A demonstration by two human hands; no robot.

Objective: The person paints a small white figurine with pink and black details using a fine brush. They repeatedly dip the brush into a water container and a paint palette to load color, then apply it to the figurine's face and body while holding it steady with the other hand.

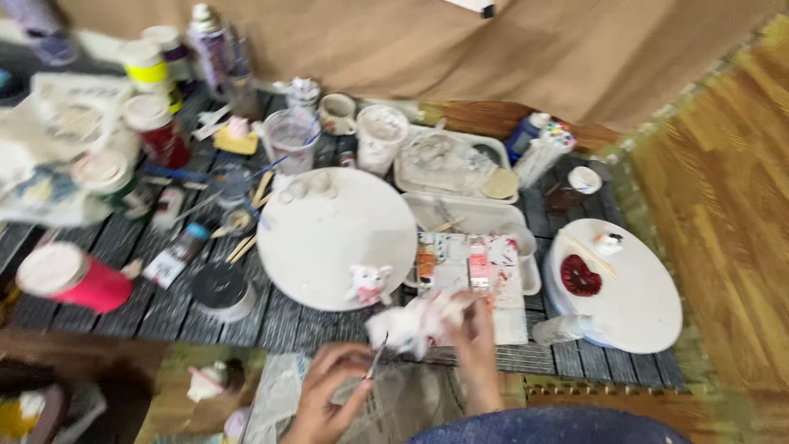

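1. White and pink, a small blurred clay figure (415, 322) sits pinched in the fingers of the right hand (475, 341), near the front edge of the dark slatted table (164, 304).
2. To its left, the left hand (325, 395) closes its fingers around a thin metal-tipped tool (376, 360), whose tip points up at the figure.
3. Just beyond, a round white board (329, 238) carries a small white bear figurine (370, 284) at its near rim.
4. Far right lies a second round white board (633, 304) bearing a dark red heart-shaped piece (580, 276).
5. At the left, a pink jar with a pale lid (72, 278) lies tilted.
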